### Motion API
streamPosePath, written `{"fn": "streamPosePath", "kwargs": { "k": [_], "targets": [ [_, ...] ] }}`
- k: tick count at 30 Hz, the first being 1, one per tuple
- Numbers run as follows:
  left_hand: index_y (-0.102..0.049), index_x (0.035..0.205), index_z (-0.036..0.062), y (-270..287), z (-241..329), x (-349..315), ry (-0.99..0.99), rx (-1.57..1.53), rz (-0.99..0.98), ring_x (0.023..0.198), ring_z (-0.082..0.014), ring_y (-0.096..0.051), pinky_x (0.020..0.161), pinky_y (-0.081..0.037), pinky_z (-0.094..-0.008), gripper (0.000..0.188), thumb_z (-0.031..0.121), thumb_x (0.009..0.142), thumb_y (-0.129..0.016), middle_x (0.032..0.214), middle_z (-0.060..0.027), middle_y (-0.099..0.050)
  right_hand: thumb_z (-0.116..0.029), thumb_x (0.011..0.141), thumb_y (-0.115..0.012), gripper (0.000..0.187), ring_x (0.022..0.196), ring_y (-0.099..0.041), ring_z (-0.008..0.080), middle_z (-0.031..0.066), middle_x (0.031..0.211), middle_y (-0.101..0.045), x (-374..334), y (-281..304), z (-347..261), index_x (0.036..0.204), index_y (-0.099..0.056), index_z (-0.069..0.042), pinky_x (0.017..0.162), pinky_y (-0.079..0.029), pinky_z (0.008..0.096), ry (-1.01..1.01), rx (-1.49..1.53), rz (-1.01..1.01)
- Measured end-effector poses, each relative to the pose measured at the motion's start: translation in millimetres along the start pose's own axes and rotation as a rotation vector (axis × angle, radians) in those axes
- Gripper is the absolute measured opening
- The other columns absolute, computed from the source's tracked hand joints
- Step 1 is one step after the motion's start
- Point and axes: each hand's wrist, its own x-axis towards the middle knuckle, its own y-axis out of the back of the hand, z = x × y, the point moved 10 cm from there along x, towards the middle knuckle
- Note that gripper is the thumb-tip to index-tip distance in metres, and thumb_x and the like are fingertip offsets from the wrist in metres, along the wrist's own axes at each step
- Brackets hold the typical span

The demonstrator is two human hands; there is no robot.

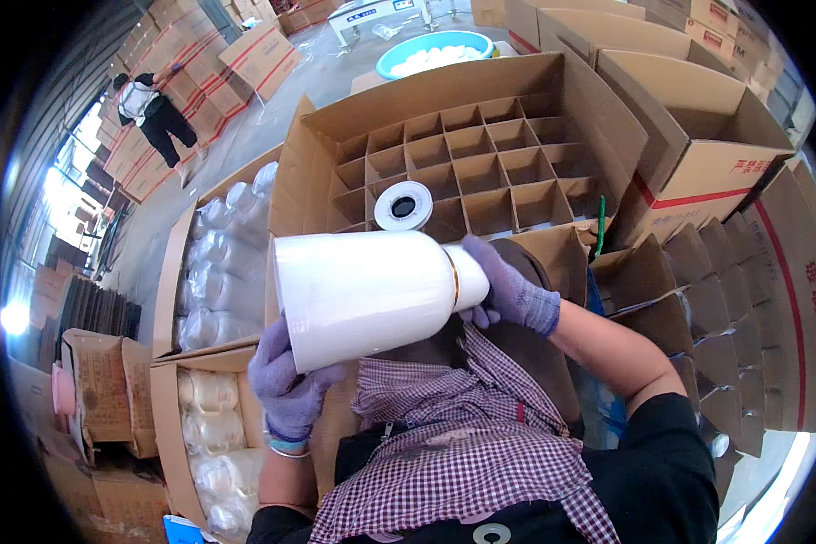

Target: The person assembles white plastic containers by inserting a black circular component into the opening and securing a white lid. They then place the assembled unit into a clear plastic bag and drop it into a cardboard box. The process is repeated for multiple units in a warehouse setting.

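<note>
A large white bottle-shaped flask with a gold ring round its shoulder lies on its side in the air above my lap. My right hand, in a purple knit glove, is closed round its narrow end. My left hand, gloved alike, holds the wide end from below, its fingers partly hidden behind the flask. Just beyond stands an open carton split by cardboard dividers into several square compartments. A round white piece with a dark centre sits at the carton's near left compartments.
Cartons of plastic-wrapped pieces and wrapped whitish pieces stand at my left. Several open cartons and cardboard dividers crowd the right. Farther back are a blue basin of white pieces and a person beside stacked cartons.
</note>
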Motion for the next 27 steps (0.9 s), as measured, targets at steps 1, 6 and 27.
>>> {"fn": "streamPosePath", "kwargs": {
  "k": [1,6,27],
  "targets": [
    [-0.077,0.094,0.0000,3,2,2,-0.002,-0.006,-0.059,0.107,-0.0301,-0.069,0.089,-0.054,-0.0365,0.049,0.042,0.073,-0.089,0.116,-0.0210,-0.070,-0.054,0.103,-0.037,0.057,0.045,-0.060,0.0169,0.0127,0.073,-0.068,-10,-15,-6,0.118,-0.061,-0.004,0.039,-0.048,0.0265,0.065,-0.032,-0.136],
    [-0.076,0.092,-0.0008,-18,6,32,-0.177,-0.115,-0.430,0.114,-0.0369,-0.067,0.095,-0.053,-0.0421,0.042,0.036,0.075,-0.087,0.121,-0.0211,-0.070,-0.030,0.098,-0.060,0.038,0.105,-0.066,0.0299,0.0172,0.111,-0.067,-23,25,-39,0.124,-0.060,-0.002,0.089,-0.052,0.0421,0.642,-0.767,0.447],
    [-0.033,0.153,-0.0008,-132,-140,55,0.671,-1.410,-0.331,0.135,-0.0260,-0.051,0.115,-0.041,-0.0416,0.075,0.026,0.094,-0.071,0.149,-0.0167,-0.049,-0.033,0.099,-0.061,0.041,0.103,-0.065,0.0230,0.0138,0.107,-0.068,66,-81,-176,0.124,-0.064,-0.001,0.091,-0.051,0.0362,0.723,-0.796,-0.164]
  ]
}}
